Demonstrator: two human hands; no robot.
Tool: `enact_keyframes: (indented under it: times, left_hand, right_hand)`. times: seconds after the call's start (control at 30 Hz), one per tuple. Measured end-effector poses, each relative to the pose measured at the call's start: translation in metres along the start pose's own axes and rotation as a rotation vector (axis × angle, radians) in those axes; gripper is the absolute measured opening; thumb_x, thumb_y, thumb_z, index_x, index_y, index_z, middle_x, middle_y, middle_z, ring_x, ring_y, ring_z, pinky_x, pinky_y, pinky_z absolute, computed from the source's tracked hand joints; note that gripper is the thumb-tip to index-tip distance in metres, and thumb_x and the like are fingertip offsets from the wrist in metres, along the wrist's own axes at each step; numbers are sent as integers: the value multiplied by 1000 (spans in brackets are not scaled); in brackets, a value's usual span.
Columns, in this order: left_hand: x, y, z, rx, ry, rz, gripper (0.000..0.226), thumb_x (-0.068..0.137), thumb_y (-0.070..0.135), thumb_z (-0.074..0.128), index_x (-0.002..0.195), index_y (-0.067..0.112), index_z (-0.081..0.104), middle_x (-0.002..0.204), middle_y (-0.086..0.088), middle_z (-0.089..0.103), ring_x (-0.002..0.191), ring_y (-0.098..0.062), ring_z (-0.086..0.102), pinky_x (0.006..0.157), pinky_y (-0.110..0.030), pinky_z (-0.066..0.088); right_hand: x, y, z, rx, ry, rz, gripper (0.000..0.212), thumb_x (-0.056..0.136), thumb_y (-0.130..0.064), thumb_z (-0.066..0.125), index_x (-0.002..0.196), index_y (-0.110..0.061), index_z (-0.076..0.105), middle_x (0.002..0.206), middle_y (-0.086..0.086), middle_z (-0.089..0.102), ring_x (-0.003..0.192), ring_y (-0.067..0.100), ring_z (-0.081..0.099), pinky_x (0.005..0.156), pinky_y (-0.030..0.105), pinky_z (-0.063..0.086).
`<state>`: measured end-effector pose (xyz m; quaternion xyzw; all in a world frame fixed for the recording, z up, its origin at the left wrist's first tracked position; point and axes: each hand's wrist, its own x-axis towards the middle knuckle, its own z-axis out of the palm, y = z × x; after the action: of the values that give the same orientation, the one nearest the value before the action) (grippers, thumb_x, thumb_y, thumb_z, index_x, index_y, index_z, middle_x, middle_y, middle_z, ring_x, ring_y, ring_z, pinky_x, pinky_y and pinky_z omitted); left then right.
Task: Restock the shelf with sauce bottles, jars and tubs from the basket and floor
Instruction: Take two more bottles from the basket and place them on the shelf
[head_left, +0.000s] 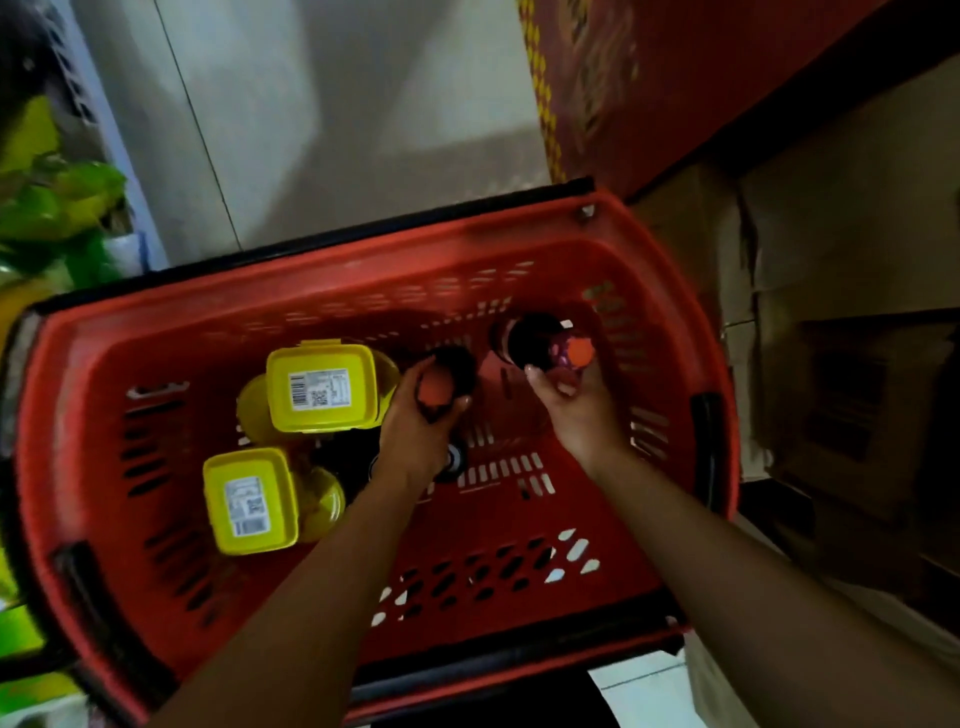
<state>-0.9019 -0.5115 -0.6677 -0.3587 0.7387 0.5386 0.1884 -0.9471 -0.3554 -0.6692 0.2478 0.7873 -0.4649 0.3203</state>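
A red plastic basket (332, 270) fills the middle of the view. Both my arms reach down into it. My left hand (415, 431) is closed around a dark sauce bottle with an orange cap (441, 382). My right hand (576, 410) grips a second dark bottle with an orange cap (540, 343) near the basket's far right corner. Two yellow tubs with white barcode labels lie at the left of the basket, one further away (322, 387) and one closer (249, 501). Yellow rounded containers (322, 501) show partly beneath them. A dark item (452, 460) lies under my left wrist, mostly hidden.
The basket stands on a pale tiled floor (311, 104). Brown cardboard boxes (857, 260) are stacked at the right, with a red patterned carton (649, 78) above them. Green and yellow packaged goods (52, 197) line the left edge.
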Motion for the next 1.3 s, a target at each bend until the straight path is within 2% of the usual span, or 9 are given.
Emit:
enact_keyframes:
  times: [0.17,0.37,0.5,0.7,0.9,1.0,1.1,1.17,1.3]
  left_hand:
    - [6,1,8,-3,49,60,44,80,9,69,121,6,53,111,-6,61,100,-11,52,70,-3,36]
    - [-1,5,10,-81,70,52,41,80,0,65,118,-3,51,108,-11,59,100,-15,51,76,4,34]
    - [-12,14,6,-86,36,84,40,79,-2,65,117,-4,52,107,-5,56,101,-14,51,77,3,34]
    - [-38,36,-8,-201,-50,68,38,77,3,68,108,19,53,103,6,60,97,-8,56,89,-17,41]
    - [-77,77,-33,-190,-61,119,41,80,0,65,98,34,51,101,14,59,90,16,55,86,-8,41]
    - [-95,95,-46,-182,-51,108,36,80,2,65,106,25,53,109,2,60,102,-7,56,92,-18,41]
    - [-118,122,-60,-163,-22,102,40,80,2,65,117,12,53,112,-6,59,105,-13,53,85,-7,39]
    - [-137,143,-71,-191,-10,99,38,80,-1,64,114,12,53,106,-1,58,102,-11,52,77,2,38]
    - [-173,180,-92,-189,4,138,37,79,-3,64,113,9,54,103,-2,57,97,-13,53,72,4,37]
  right_hand:
    - [12,-4,6,-20,84,-57,50,86,-39,60,123,-5,54,119,9,63,112,20,57,101,34,42]
    - [6,-8,6,15,86,-62,38,88,-24,61,120,-5,56,111,1,61,104,12,56,82,9,40]
    - [-4,-11,0,13,83,-80,41,86,-29,62,120,-7,56,111,4,63,105,17,58,91,23,41]
    - [-36,-16,-19,-18,59,-163,34,85,-26,64,113,-6,60,106,3,65,102,17,60,88,21,41]
    - [-75,-44,-39,14,34,-186,41,87,-24,61,124,-7,53,115,4,62,104,12,56,75,5,37]
    - [-94,-60,-48,7,46,-214,40,87,-23,61,123,-6,52,116,7,62,104,12,55,74,-5,34]
    - [-117,-85,-62,-9,35,-233,39,88,-23,60,120,-3,54,114,8,63,106,15,57,78,-3,35]
    - [-134,-101,-71,-43,23,-267,40,88,-29,60,116,-2,56,112,10,64,108,21,57,85,8,38]
    - [-172,-133,-89,-42,28,-270,47,85,-35,62,122,-6,54,119,7,62,112,17,55,90,17,37]
